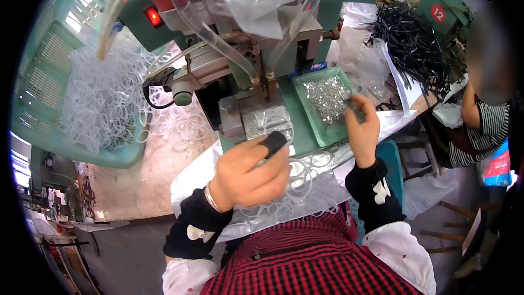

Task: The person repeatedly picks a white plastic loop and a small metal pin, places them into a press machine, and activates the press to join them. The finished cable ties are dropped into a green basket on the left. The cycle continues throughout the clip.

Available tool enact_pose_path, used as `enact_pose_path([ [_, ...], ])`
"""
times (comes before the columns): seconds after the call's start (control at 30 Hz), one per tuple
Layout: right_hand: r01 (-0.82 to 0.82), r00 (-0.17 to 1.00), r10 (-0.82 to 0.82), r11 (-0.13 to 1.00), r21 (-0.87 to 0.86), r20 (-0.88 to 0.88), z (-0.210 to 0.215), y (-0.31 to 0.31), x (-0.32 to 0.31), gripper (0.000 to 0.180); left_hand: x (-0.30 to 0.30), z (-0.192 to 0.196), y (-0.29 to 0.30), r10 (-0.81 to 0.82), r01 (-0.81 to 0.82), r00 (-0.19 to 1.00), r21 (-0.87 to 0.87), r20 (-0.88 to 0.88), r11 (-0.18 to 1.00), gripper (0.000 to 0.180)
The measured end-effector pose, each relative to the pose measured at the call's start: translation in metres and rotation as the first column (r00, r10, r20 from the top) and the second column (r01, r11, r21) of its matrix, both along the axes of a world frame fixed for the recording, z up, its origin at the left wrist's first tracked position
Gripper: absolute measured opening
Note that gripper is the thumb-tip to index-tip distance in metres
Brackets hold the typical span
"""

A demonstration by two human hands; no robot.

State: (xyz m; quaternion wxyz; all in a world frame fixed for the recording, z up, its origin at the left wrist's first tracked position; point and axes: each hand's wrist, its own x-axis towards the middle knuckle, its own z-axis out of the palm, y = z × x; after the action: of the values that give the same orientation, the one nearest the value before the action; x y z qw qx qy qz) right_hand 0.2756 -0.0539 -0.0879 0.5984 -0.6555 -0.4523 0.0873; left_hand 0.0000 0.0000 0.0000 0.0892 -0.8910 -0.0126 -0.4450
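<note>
Working at the green press machine [256, 71]: our left hand [248, 177] hovers over a heap of clear plastic rings [297, 194] on the table [164, 164] edge just in front of us. Its fingers are curled closed, a black finger cot [274, 142] on the forefinger; whether a ring is pinched underneath, we cannot tell. Our right hand [363, 131] is raised beside the green tray [305, 120] of small silver metal clips [326, 97], fingers closed on a small dark tool [355, 108] at the tray's right edge. The machine's metal die plate [265, 120] sits between tray and left hand. Far left, a green plastic basket [49, 71] holds a big pile of the same clear rings. Upper right, a pile of black strips [412, 46]. A person in a striped top [488, 128] sits at the right edge.
</note>
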Motion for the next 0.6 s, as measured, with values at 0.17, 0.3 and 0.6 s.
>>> enact_pose_path([
  [0.17, 0.075, 0.891, 0.058, 0.96, -0.271, 0.451, 0.009, -0.026, -0.02, 0.009, -0.007, -0.005, -0.009, -0.01, 0.01, 1.0, -0.088, 0.0, 0.996, 0.012],
  [0.3, 0.111, 0.867, 0.058, 0.946, -0.305, 0.495, 0.013, -0.011, -0.022, 0.01, -0.013, -0.021, -0.038, 0.09, -0.057, 0.994, -0.39, 0.067, 0.919, 0.028],
  [0.6, 0.105, 0.985, -0.071, 0.971, -0.216, 0.16, -0.002, -0.008, -0.019, 0.009, -0.102, 0.01, -0.07, 0.735, -0.548, 0.542, -0.492, 0.407, 0.677, 0.016],
])
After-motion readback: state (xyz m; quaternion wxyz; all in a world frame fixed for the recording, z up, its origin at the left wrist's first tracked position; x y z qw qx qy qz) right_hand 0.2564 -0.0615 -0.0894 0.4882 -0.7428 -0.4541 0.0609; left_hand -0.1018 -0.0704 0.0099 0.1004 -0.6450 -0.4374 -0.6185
